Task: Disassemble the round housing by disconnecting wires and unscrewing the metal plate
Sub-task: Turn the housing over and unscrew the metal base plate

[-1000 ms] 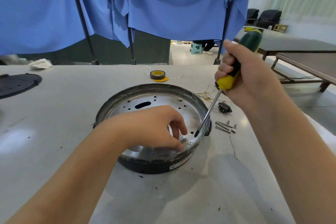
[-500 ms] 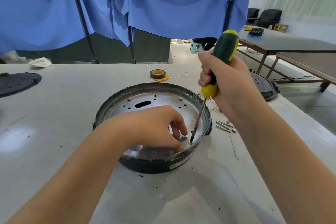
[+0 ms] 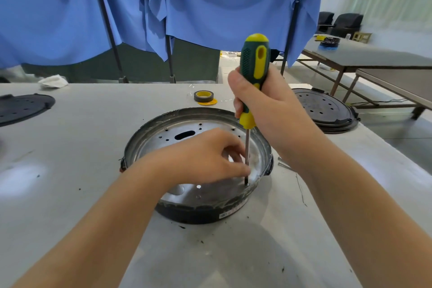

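Observation:
The round black housing (image 3: 198,214) lies on the white table, with a perforated metal plate (image 3: 163,138) set inside its rim. My right hand (image 3: 264,110) grips the green and yellow screwdriver (image 3: 254,63), which stands nearly upright. Its tip meets the plate at the near right rim. My left hand (image 3: 205,159) rests inside the housing, with thumb and fingers pinched around the shaft just above the tip. The screw itself is hidden by my fingers.
A roll of yellow-cored tape (image 3: 203,96) lies behind the housing. A black round cover (image 3: 327,110) sits at the right, another black disc (image 3: 21,107) at the far left. Loose screws (image 3: 284,165) lie right of the housing. Blue cloth hangs behind the table.
My right hand swung the screwdriver from a slant to nearly upright and set its tip on the plate's near right rim. My left hand stayed in the housing and closed on the shaft.

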The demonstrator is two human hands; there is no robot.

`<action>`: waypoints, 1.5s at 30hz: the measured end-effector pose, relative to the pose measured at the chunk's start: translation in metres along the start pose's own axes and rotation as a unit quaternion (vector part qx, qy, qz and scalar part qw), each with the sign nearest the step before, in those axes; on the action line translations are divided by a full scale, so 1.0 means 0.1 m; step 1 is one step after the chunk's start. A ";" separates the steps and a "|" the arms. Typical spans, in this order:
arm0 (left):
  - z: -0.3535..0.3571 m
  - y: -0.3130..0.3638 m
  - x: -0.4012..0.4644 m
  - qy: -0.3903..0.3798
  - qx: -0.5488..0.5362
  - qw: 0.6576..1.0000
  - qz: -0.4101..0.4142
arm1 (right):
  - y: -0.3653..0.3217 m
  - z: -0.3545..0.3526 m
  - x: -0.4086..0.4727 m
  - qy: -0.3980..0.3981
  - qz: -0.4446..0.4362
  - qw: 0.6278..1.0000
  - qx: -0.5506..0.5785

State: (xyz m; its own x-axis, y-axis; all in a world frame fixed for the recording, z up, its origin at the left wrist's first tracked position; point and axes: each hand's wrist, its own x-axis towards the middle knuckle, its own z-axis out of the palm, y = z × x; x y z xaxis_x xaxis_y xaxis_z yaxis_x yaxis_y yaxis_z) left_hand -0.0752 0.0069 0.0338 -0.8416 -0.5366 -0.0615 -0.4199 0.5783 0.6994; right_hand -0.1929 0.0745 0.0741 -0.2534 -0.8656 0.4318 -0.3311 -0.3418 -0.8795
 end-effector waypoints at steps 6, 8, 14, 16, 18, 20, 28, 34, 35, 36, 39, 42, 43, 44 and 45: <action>0.11 0.05 0.05 0.037 -0.177 0.983 0.030 | 0.08 -0.07 0.05 -0.001 0.032 0.998 0.056; 0.14 0.06 0.05 0.038 -0.215 0.975 0.038 | 0.11 -0.09 0.06 -0.001 0.035 0.997 0.071; 0.08 0.09 0.02 0.049 -0.279 0.958 0.045 | 0.13 -0.12 0.06 -0.020 0.019 0.992 0.122; 0.08 0.09 0.01 0.054 -0.277 0.958 0.048 | 0.13 -0.13 0.07 -0.034 0.021 0.988 0.146; 0.08 0.10 0.00 0.058 -0.275 0.958 0.050 | 0.12 -0.12 0.07 -0.049 0.019 0.984 0.173; 0.08 0.10 -0.01 0.057 -0.272 0.959 0.053 | 0.11 -0.11 0.07 -0.061 0.018 0.975 0.212; 0.09 0.08 -0.01 0.070 -0.253 0.962 0.071 | 0.10 -0.19 0.06 -0.095 0.051 0.952 0.288; 0.09 0.03 0.03 0.084 -0.263 0.959 0.065 | 0.08 -0.24 0.09 -0.017 0.061 0.997 -0.033; 0.09 0.02 0.04 0.086 -0.264 0.958 0.065 | 0.07 -0.28 0.10 -0.028 0.063 0.994 -0.088; 0.09 0.01 0.04 0.089 -0.264 0.958 0.065 | 0.05 -0.32 0.09 -0.036 0.063 0.988 -0.134; 0.09 -0.01 0.05 0.095 -0.256 0.960 0.064 | 0.03 -0.40 0.08 -0.013 0.034 0.980 -0.197; 0.08 0.00 0.05 0.099 -0.256 0.959 0.063 | 0.02 -0.41 0.08 0.011 0.023 0.981 -0.193; 0.08 0.00 0.05 0.101 -0.256 0.959 0.064 | 0.01 -0.41 0.08 0.012 0.029 0.981 -0.190; 0.08 0.00 0.05 0.102 -0.255 0.959 0.065 | 0.01 -0.42 0.08 0.010 0.035 0.982 -0.186; 0.09 0.00 0.05 0.103 -0.254 0.959 0.065 | 0.01 -0.42 0.08 0.008 0.037 0.982 -0.184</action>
State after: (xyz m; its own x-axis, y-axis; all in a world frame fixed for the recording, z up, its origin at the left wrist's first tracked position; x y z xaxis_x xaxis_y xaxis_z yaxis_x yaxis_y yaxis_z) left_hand -0.0824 0.0096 0.0277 -0.7683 -0.6207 0.1561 -0.0517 0.3032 0.9515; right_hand -0.2338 0.0826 0.0853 -0.3030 -0.8763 0.3745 -0.6165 -0.1195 -0.7782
